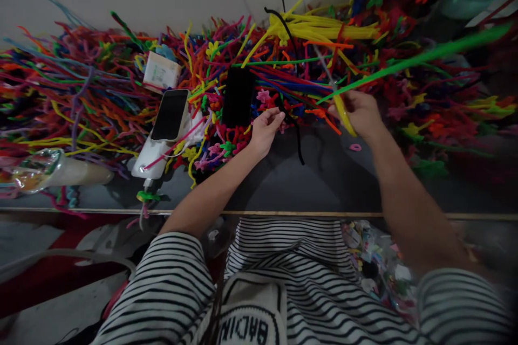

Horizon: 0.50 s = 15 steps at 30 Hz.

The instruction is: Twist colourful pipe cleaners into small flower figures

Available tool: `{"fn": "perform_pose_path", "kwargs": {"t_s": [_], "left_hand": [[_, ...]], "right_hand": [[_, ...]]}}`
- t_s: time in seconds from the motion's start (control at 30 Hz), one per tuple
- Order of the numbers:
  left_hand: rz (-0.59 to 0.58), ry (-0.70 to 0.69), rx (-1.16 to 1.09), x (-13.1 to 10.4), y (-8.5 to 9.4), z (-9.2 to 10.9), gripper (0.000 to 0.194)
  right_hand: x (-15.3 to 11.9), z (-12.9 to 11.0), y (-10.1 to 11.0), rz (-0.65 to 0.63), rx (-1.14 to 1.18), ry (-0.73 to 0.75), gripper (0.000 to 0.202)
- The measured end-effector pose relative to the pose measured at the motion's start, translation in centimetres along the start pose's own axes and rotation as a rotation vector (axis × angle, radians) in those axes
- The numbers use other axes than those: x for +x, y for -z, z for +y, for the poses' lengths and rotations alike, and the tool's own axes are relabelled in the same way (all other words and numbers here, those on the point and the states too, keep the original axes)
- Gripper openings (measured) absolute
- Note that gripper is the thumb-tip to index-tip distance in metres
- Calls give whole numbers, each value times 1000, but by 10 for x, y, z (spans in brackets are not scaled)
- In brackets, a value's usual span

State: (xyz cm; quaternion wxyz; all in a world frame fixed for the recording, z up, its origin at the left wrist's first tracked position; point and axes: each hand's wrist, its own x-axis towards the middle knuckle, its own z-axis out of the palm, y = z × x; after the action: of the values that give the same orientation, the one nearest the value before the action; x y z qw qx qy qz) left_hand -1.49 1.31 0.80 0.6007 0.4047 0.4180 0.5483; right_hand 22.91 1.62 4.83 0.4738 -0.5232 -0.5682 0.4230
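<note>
The thumb and fingers of my left hand (265,130) are pinched together at a black pipe cleaner (300,143), whose lower end hangs down over the dark tabletop. To its right, my right hand (360,113) is closed around yellow-handled scissors (343,113), with the thin metal blades pointing up and away to the left. A long green pipe cleaner (421,63) slants across right by my right hand; whether the fingers hold it too, I cannot tell. Under the right hand lies a small pink loop (355,147). Yellow pipe cleaners (324,27) lie bunched behind both hands.
Heaped colourful pipe cleaners (109,91) line the table's back. A black phone (238,97), a second phone (170,114), a white power bank (151,157) and a small white box (161,71) lie left. A plastic cup (81,171) rests on its side near the front edge (283,213).
</note>
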Motion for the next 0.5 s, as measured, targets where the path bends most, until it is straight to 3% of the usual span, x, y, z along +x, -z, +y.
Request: {"fn": "perform_pose_path", "kwargs": {"t_s": [0.1,0.17,0.3,0.5], "left_hand": [[39,31,-38,1,0,1,21],[73,58,-70,2,-1,1,21],[101,93,-135,3,-3,4,18],[128,118,-217,1,-8,10,15]], "right_hand": [[-7,0,-10,-47,-435,163,45],[-11,-1,-13,-150,-571,192,45],[-16,-3,-18,-267,-667,190,47],[-16,-1,-19,-260,-713,222,44]]}}
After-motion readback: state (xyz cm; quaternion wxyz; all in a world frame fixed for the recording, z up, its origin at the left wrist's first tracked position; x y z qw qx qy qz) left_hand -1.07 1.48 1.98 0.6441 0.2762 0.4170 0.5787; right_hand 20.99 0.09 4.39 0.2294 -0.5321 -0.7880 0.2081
